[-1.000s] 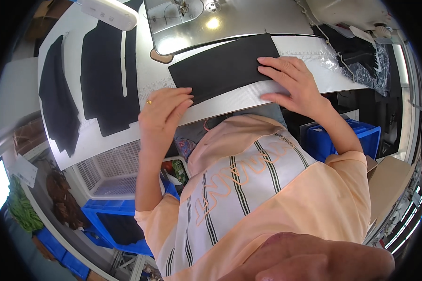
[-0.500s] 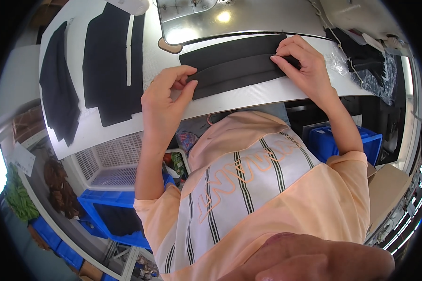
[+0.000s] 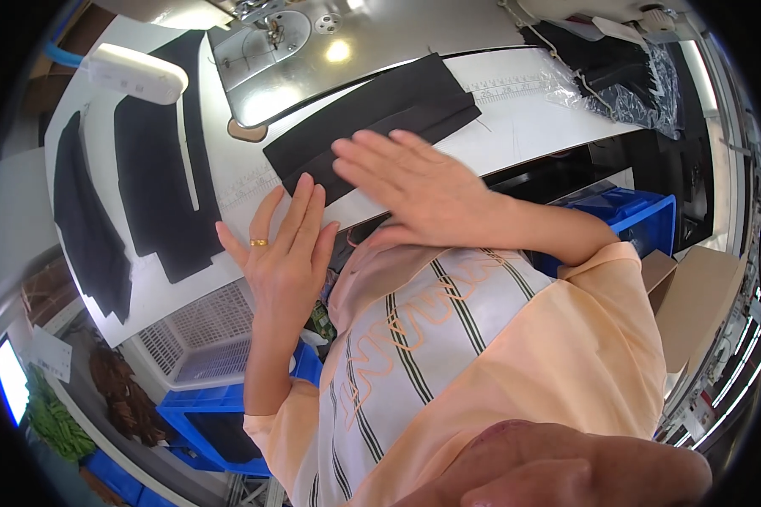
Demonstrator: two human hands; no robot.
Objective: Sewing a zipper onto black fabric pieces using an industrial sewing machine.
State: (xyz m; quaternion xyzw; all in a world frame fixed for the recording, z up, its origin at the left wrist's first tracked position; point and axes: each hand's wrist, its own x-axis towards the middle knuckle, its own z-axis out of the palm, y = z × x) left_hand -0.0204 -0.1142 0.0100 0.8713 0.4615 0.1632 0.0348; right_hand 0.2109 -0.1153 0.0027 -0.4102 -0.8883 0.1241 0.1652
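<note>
A folded black fabric piece (image 3: 359,110) lies at a slant on the white table (image 3: 237,169), just below the metal sewing machine bed (image 3: 380,42). My left hand (image 3: 283,241), a ring on one finger, has its fingers spread, with fingertips at the fabric's lower left corner. My right hand (image 3: 414,182) is flat with fingers stretched out, over the fabric's near edge and hiding part of it. Neither hand grips anything. Farther left lie more cut black pieces: a wide panel (image 3: 152,177) with a light slit, and a narrow one (image 3: 89,228).
A white lamp head (image 3: 139,74) juts in over the left panels. Black fabric in clear plastic (image 3: 596,68) sits at the table's right end. Below the table are a white plastic basket (image 3: 199,338), a blue crate (image 3: 224,422) and another blue crate (image 3: 643,211).
Both hands have let go of the fabric's ends. The right hand has swung left and now lies flat near the fabric's edge; the left has spread its fingers. The view has also shifted.
</note>
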